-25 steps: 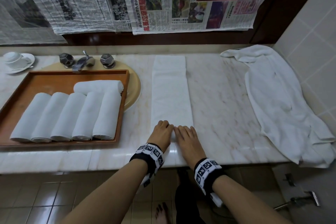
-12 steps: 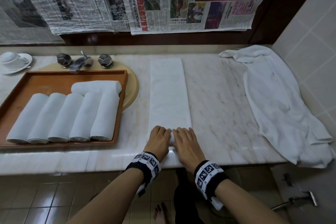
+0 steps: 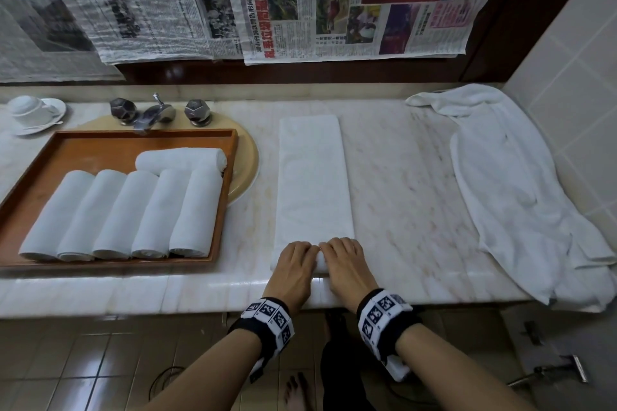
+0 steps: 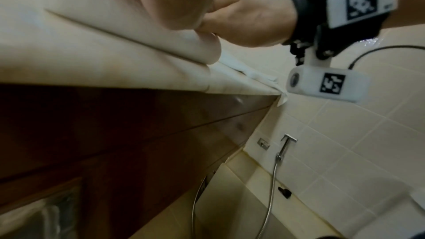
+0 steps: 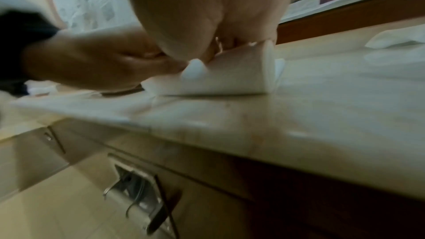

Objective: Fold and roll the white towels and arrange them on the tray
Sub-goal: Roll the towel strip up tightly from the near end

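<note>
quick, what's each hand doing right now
Left hand: fingers curled over the rolled near end of the folded towel.
Right hand: same, gripping the roll beside it.

At lower centre of the head view, the folded towel [image 3: 314, 183] now has a small roll at its near end; both hands, left hand [image 3: 295, 265] and right hand [image 3: 345, 264], have curled over it.

We see a marble counter [image 3: 400, 183] as our landmark. At its far left stands a white cup on a saucer [image 3: 31, 113]; right of that, a metal faucet [image 3: 157, 113]. Newspaper sheets [image 3: 300, 0] hang above its back edge. Below its right end lies a hand sprayer [image 3: 564, 370] on the tiled floor.
</note>
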A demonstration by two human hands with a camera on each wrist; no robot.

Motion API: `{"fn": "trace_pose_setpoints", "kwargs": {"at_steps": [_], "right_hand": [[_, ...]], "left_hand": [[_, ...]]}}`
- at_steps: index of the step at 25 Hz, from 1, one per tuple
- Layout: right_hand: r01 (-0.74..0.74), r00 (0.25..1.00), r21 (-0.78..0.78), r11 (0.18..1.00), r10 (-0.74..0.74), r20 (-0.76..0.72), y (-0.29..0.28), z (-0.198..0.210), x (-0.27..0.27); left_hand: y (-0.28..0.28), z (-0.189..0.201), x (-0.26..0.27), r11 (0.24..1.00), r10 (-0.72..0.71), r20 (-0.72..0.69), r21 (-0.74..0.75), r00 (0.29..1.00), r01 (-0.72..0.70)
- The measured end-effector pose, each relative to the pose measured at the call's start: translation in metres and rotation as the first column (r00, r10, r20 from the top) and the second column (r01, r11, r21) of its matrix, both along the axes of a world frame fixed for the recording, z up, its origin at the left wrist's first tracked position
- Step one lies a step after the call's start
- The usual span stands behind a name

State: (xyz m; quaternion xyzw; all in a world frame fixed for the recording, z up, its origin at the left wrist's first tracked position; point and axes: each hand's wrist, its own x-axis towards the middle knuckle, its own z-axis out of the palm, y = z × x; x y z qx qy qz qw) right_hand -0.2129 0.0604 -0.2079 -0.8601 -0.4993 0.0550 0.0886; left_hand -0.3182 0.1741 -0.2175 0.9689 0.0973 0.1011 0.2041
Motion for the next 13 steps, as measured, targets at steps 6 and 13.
{"fn": "trace_pose_setpoints", "kwargs": {"at_steps": [6,13], "right_hand": [[-0.010,0.995,0.069,0.998,0.003,0.101,-0.012,-0.013,-0.013],[-0.012,0.999,0.103,0.995,0.017,-0.044,0.001,0.001,0.015]], "left_hand": [[0.014,0.021,0.030,0.997,0.015,-0.210,0.077,0.978,0.002],[0.000,0.009,0.008,0.992,0.033,0.097,0.121,0.995,-0.045]]}}
